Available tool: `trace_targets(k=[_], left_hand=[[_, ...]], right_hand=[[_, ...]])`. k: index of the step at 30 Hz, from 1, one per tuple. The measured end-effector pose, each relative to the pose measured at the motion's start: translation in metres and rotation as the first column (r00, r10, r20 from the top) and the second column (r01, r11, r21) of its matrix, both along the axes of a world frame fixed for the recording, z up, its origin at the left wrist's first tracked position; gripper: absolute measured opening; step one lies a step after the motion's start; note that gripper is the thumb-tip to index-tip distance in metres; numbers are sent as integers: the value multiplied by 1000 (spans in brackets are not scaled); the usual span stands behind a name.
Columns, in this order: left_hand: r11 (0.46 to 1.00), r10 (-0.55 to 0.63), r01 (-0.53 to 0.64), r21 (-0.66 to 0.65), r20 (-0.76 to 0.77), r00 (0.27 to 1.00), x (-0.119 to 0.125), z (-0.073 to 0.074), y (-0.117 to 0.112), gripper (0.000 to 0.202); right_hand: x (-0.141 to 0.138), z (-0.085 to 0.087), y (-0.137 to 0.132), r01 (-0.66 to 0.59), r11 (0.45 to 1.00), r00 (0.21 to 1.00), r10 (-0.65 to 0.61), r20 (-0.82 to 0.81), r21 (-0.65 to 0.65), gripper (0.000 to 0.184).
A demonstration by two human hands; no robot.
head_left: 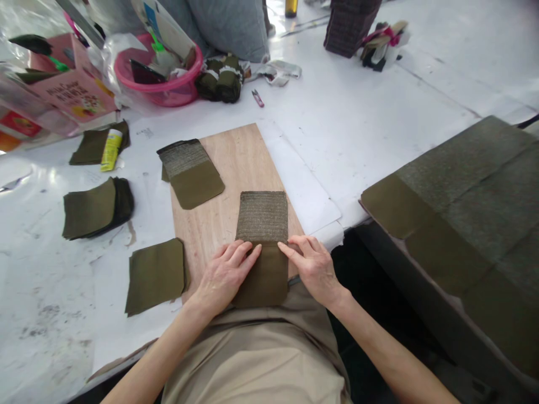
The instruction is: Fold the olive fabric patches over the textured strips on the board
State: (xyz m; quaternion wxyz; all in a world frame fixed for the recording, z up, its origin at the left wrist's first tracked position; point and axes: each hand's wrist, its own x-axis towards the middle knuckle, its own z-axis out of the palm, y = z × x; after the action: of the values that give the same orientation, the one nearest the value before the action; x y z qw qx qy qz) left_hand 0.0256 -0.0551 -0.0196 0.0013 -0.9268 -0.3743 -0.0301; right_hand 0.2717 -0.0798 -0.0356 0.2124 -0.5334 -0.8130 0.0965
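Note:
An olive fabric piece [265, 269] with a grey, ribbed upper section lies on the wooden board [229, 151], its rounded lower end hanging toward my lap. My left hand [229, 269] rests on its left side, fingers extended and fingertips at the seam between the two sections. On the right side, my right hand [311, 264] touches the same seam with fingers stretched out. Farther up the board sits a small pile of similar two-part pieces [193, 174]. Left of the board is a stack of plain olive fabric pieces [155, 278].
More olive stacks [90, 207] lie leftward, one under a yellow tube [111, 150]. A pink basket [158, 84], rolled olive bundles [221, 78] and thread snips [257, 99] sit at the back. A surface covered with olive pieces [471, 213] stands at right, across a dark gap.

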Motion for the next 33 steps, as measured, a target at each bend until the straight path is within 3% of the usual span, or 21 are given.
trace_targets(k=[6, 11, 15, 19, 23, 29, 33], left_hand=[[969, 226, -237, 73, 132, 965, -29, -4, -9, 24], [939, 302, -331, 94, 234, 924, -30, 1, -10, 15], [947, 306, -321, 14, 266, 914, -18, 2, -8, 18], [950, 309, -312, -32, 259, 915, -10, -1, -6, 17], [953, 301, -299, -49, 259, 918, -8, -2, -5, 16], [975, 219, -202, -88, 271, 937, 1, 4, 1, 32], [986, 157, -131, -105, 290, 944, 15, 11, 4, 23]], right_hand=[[6, 1, -1, 60, 998, 981, -62, -182, -15, 33], [-6, 16, 8, 134, 990, 949, -139, -282, -36, 23], [-23, 23, 16, 84, 995, 984, -91, -153, -54, 11], [-30, 21, 21, 69, 991, 998, -69, 7, -113, 13], [-27, 26, 29, 19, 986, 999, -11, 53, -167, 13], [-26, 39, 30, -96, 986, 995, 95, -9, -133, 14], [-22, 32, 19, -148, 965, 960, 88, -264, -216, 7]])
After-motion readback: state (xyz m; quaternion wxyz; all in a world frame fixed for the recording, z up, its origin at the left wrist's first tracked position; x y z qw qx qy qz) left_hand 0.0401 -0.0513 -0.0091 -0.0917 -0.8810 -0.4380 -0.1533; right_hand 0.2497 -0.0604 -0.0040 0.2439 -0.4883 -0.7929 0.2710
